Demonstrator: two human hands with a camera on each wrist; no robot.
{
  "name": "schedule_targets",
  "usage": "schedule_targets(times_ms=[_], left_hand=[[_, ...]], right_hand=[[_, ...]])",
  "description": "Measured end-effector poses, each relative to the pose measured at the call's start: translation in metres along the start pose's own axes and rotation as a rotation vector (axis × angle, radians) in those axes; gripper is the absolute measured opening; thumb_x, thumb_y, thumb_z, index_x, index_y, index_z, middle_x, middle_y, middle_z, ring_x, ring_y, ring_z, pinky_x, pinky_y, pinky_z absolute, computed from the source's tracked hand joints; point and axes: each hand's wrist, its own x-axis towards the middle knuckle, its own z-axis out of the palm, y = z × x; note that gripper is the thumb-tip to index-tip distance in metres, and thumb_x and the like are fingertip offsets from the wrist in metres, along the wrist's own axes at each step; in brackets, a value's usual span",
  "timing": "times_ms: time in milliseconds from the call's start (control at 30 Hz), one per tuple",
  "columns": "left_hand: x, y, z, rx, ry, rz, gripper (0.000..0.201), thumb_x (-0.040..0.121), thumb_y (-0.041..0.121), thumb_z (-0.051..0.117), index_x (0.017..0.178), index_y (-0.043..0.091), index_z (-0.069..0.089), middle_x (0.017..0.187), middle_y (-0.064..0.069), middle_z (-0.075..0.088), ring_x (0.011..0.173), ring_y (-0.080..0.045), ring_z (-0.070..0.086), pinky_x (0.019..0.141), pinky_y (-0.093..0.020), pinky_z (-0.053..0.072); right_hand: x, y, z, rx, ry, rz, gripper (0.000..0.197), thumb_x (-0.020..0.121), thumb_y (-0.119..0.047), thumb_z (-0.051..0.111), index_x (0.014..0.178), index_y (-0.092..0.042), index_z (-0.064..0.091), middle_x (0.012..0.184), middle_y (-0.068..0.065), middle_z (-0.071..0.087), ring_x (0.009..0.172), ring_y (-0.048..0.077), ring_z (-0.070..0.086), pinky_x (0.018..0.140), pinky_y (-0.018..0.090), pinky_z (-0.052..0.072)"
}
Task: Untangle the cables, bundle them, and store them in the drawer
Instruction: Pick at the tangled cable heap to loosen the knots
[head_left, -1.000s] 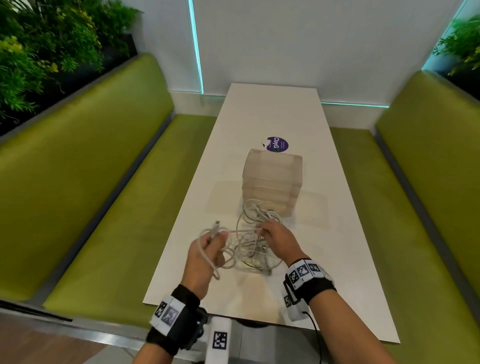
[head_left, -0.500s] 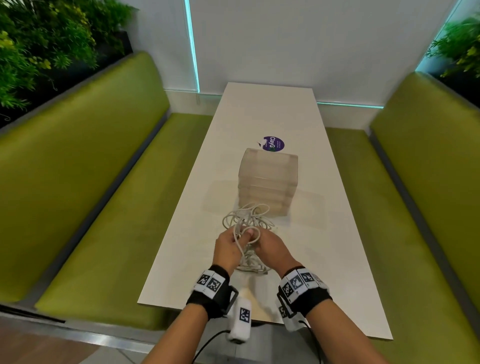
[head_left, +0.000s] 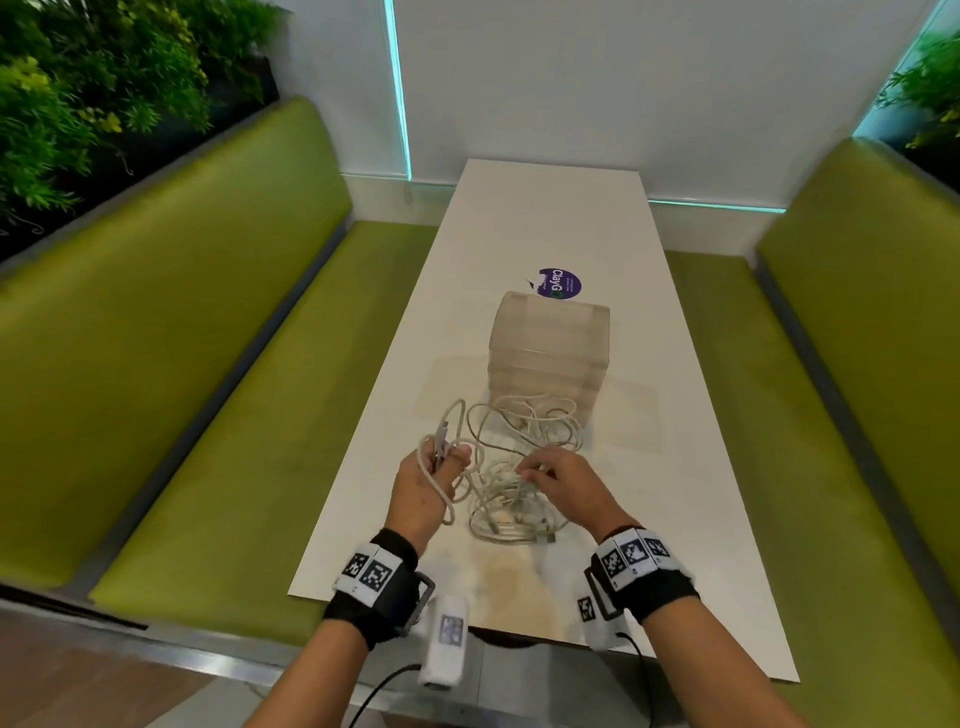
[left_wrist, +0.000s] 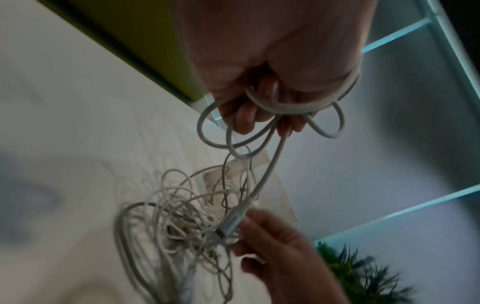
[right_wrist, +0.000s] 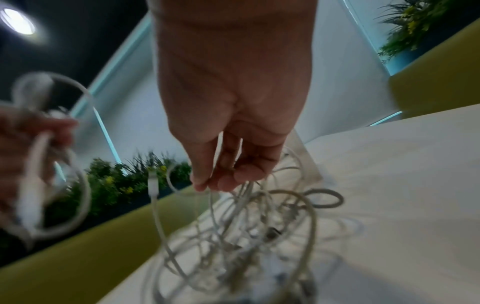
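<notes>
A tangle of white cables (head_left: 519, 514) lies on the white table (head_left: 675, 519), in front of a translucent drawer unit (head_left: 550, 343) with its drawers closed. My left hand (head_left: 447, 460) is raised left of the tangle and grips a thicker white cable (left_wrist: 291, 107) looped round its fingers. That cable's plug (head_left: 442, 434) sticks out past the fingers. My right hand (head_left: 530, 470) hovers over the tangle (right_wrist: 246, 236). Its fingertips (right_wrist: 221, 183) are bunched and pinch thin strands. The left wrist view shows loops hanging from my left hand (left_wrist: 262, 115) above the heap (left_wrist: 176, 222).
A purple round sticker (head_left: 559, 283) sits on the table behind the drawer unit. Green benches (head_left: 208, 415) run along both sides, and the one on the right (head_left: 831, 467) is close. Plants (head_left: 78, 104) stand behind the left bench. The table's near edge is just under my wrists.
Half a second ago both hands met over the tangle. Since then my left hand has pulled away to the left with its looped cable, while my right hand stays on the heap.
</notes>
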Motion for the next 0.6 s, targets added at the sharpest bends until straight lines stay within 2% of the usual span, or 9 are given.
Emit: schedule_targets(times_ms=[67,100,167,233,300,400,467,533,600], left_hand=[[-0.007,-0.007,-0.002,0.181,-0.102,0.025,0.028,0.093,0.023,0.06,0.08,-0.001,0.054,0.065,0.0,0.047,0.055,-0.009,0.039,0.054,-0.024,0.032],[-0.012,-0.009,-0.003,0.259,-0.155,0.035,0.027,0.093,0.025,0.059,0.076,0.005,0.055,0.063,0.003,0.047,0.053,-0.006,0.039,0.053,-0.02,0.032],[-0.021,-0.016,-0.004,0.375,-0.247,0.049,0.02,0.093,0.024,0.059,0.073,0.023,0.057,0.06,0.013,0.051,0.051,0.003,0.045,0.052,-0.014,0.034],[-0.029,-0.023,-0.005,0.476,-0.327,0.052,0.013,0.093,0.032,0.057,0.083,0.027,0.063,0.071,0.012,0.064,0.064,0.004,0.057,0.059,-0.017,0.043],[-0.034,-0.028,-0.008,0.564,-0.37,0.044,0.025,0.093,0.041,0.055,0.094,0.019,0.066,0.084,0.003,0.071,0.077,-0.011,0.064,0.069,-0.029,0.051],[-0.041,-0.029,-0.015,0.484,-0.401,-0.012,0.021,0.091,0.038,0.059,0.094,0.017,0.06,0.081,0.0,0.069,0.07,-0.011,0.059,0.066,-0.027,0.046],[-0.047,-0.029,-0.022,0.31,-0.448,-0.056,0.02,0.093,0.03,0.058,0.097,0.012,0.053,0.075,-0.001,0.06,0.064,-0.01,0.05,0.064,-0.025,0.042],[-0.053,-0.028,-0.032,0.186,-0.462,-0.047,0.024,0.095,0.03,0.053,0.093,0.008,0.045,0.071,-0.002,0.041,0.062,-0.011,0.037,0.06,-0.026,0.035],[-0.056,-0.027,-0.038,0.188,-0.472,-0.023,0.022,0.098,0.031,0.047,0.089,0.012,0.041,0.071,0.001,0.035,0.062,-0.008,0.034,0.059,-0.025,0.033]], right_hand=[[-0.01,-0.02,-0.002,0.121,-0.01,-0.039,0.015,0.092,-0.019,0.059,0.104,-0.021,0.068,0.102,-0.005,0.066,0.084,0.003,0.06,0.074,0.017,0.045],[-0.017,-0.031,-0.002,0.203,-0.029,-0.053,0.019,0.093,-0.026,0.058,0.11,-0.025,0.066,0.104,-0.007,0.065,0.083,0.002,0.061,0.074,0.017,0.047],[-0.033,-0.052,-0.003,0.37,-0.113,-0.078,0.035,0.089,-0.044,0.058,0.123,-0.035,0.058,0.112,-0.01,0.062,0.089,0.01,0.065,0.078,0.021,0.052],[-0.045,-0.064,-0.003,0.431,-0.202,-0.09,0.047,0.084,-0.053,0.06,0.129,-0.043,0.051,0.121,-0.013,0.06,0.098,0.014,0.064,0.084,0.025,0.053],[-0.052,-0.069,-0.003,0.411,-0.219,-0.093,0.034,0.084,-0.04,0.067,0.117,-0.037,0.063,0.113,-0.009,0.066,0.096,0.012,0.065,0.085,0.025,0.052],[-0.057,-0.065,-0.001,0.395,-0.193,-0.09,0.011,0.087,-0.015,0.065,0.094,-0.015,0.074,0.09,0.001,0.072,0.081,0.012,0.065,0.073,0.023,0.052],[-0.064,-0.058,-0.001,0.395,-0.196,-0.062,0.016,0.092,-0.011,0.058,0.088,-0.017,0.073,0.078,-0.001,0.069,0.071,0.01,0.062,0.068,0.03,0.052],[-0.072,-0.051,-0.003,0.402,-0.193,-0.014,0.021,0.093,-0.01,0.055,0.081,-0.022,0.069,0.072,-0.002,0.067,0.069,0.01,0.061,0.072,0.038,0.052],[-0.082,-0.049,-0.004,0.486,-0.249,0.01,0.012,0.09,-0.012,0.056,0.09,-0.018,0.067,0.078,-0.002,0.068,0.076,0.012,0.063,0.075,0.035,0.051]])
